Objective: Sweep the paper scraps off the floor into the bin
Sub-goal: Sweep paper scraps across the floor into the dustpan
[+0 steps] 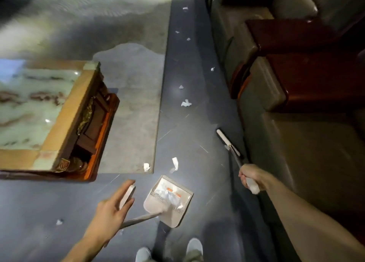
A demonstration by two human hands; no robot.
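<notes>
White scraps [171,195] may spill from the dustpan [153,203]: left hand [110,212], fingers straight, barely steadies it; right hand [249,179] clenches the two-o'clock broom [224,137].

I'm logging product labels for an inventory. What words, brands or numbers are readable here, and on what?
No text in this view is legible.
Orange label inside the dustpan: too blurred to read.
</notes>
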